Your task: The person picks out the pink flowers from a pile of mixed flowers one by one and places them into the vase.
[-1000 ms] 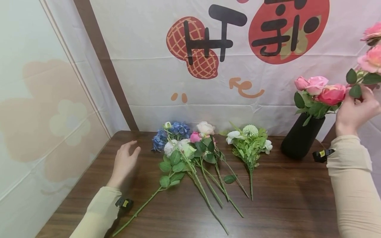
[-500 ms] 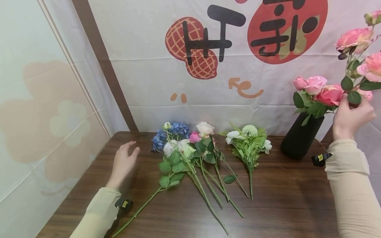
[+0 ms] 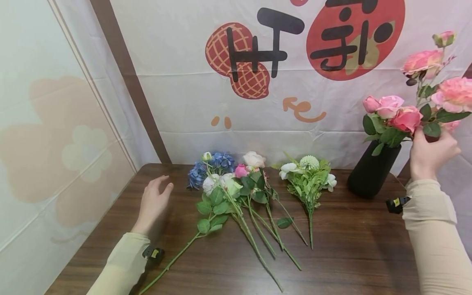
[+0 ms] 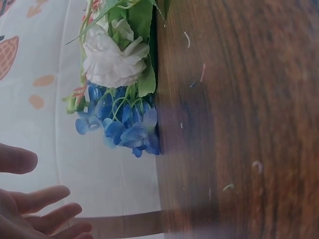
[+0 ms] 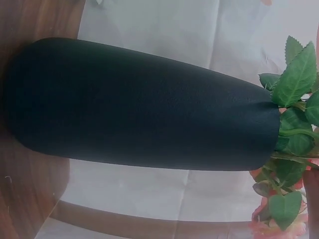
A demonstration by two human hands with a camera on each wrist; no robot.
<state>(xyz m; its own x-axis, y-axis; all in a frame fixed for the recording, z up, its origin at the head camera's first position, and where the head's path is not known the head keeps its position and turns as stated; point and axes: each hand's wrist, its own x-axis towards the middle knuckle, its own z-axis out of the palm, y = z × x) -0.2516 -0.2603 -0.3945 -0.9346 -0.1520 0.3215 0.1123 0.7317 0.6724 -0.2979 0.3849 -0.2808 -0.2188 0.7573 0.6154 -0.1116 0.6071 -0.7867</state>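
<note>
At the right of the head view my right hand (image 3: 432,151) pinches the stem of a tall spray of pink peonies (image 3: 452,95), beside the mouth of a black vase (image 3: 374,170). Pink roses (image 3: 405,119) with green leaves stand in that vase. The right wrist view has the dark vase (image 5: 144,107) large across it, with leaves (image 5: 296,74) at its mouth; whether the held stem is inside cannot be told. My left hand (image 3: 153,203), fingers loosely spread and holding nothing, is left of a blue hydrangea (image 3: 197,174). The left wrist view also has its fingers (image 4: 47,196) apart from the blue petals (image 4: 134,132).
Several flower stems lie across the wooden table (image 3: 350,262), among them white roses (image 3: 254,159) and a long leafy stem (image 3: 173,260). A green bunch with white blooms (image 3: 309,184) lies nearer the vase. Behind hangs a printed cloth (image 3: 177,106).
My right hand has brought the pink peony spray left and slightly down, closer to the roses in the vase. The left hand has stayed where it was.
</note>
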